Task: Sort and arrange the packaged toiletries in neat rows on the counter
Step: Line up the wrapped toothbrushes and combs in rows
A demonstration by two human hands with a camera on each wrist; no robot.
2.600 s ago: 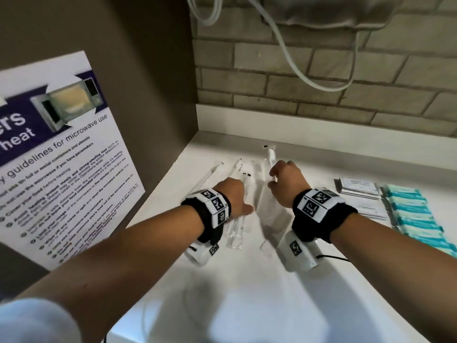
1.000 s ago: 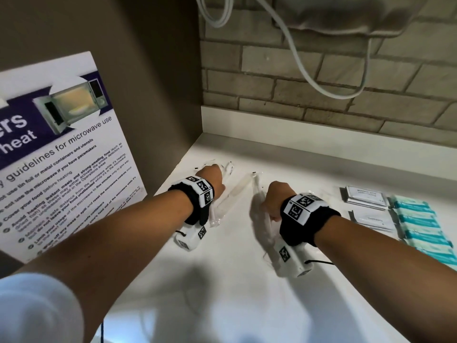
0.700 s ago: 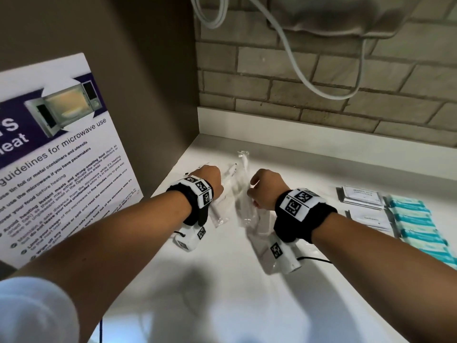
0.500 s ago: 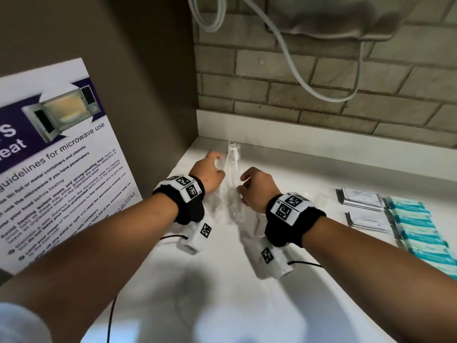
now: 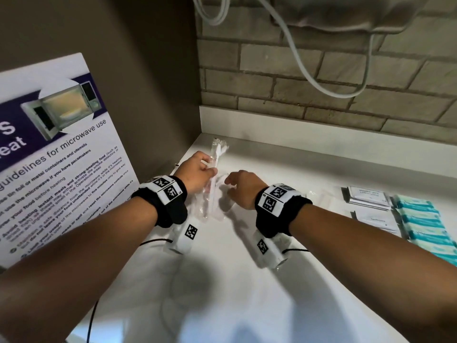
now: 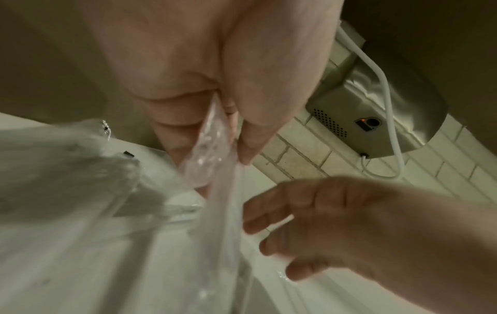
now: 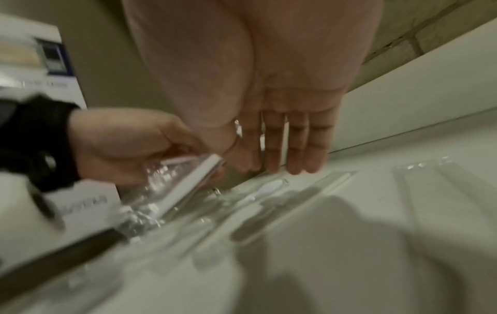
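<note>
Left hand (image 5: 195,173) clamped around a bundle of clear-wrapped toothbrushes (image 5: 213,174), lifted off the counter (image 5: 247,280) near the back left corner, bristle ends poking up toward the wall. Right hand (image 5: 243,188) just beside it, fingers relaxed and extended, gripping nothing, hovering low over the surface. More clear packets (image 7: 271,189) lying flat below those fingertips, side by side, looking like the start of a row. Over on the right, good progress: white sachets (image 5: 368,196) stacked in a short column, teal packets (image 5: 418,219) lined up tidily beside them. So two groups seemingly sorted, toothbrushes the unfinished business. Still to do, by the look of it: lay the held bundle down one by one, square up with the ones already flat. Slippery wrappers, easy to skew. Exact count in the bundle impossible to tell through the blur.
</note>
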